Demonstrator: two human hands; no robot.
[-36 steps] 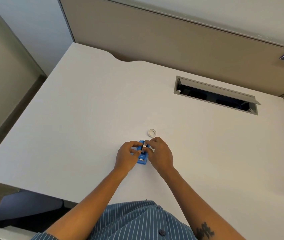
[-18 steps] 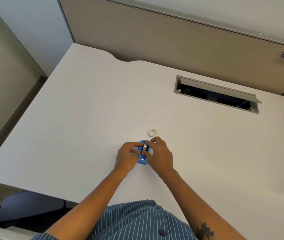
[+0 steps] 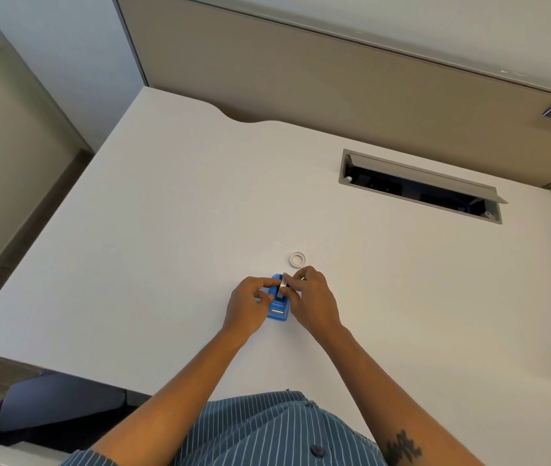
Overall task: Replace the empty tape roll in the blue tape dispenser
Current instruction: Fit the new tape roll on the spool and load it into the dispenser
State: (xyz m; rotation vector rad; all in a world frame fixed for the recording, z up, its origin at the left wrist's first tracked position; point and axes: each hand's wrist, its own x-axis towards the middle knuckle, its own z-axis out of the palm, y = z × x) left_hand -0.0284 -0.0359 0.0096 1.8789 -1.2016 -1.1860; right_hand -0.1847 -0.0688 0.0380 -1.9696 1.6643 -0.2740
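White desk (image 3: 173,237), tan partition panel (image 3: 318,92) behind, open cable tray (image 3: 418,186), dark chair (image 3: 59,401) at left

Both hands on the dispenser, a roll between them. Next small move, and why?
Probably press the roll down until it seats in the blue dispenser. It stands on edge in the slot, pinched between the left hand and right hand, and seems to sit high. The white ring lies apart on the desk, likely the old core, so removal looks done.
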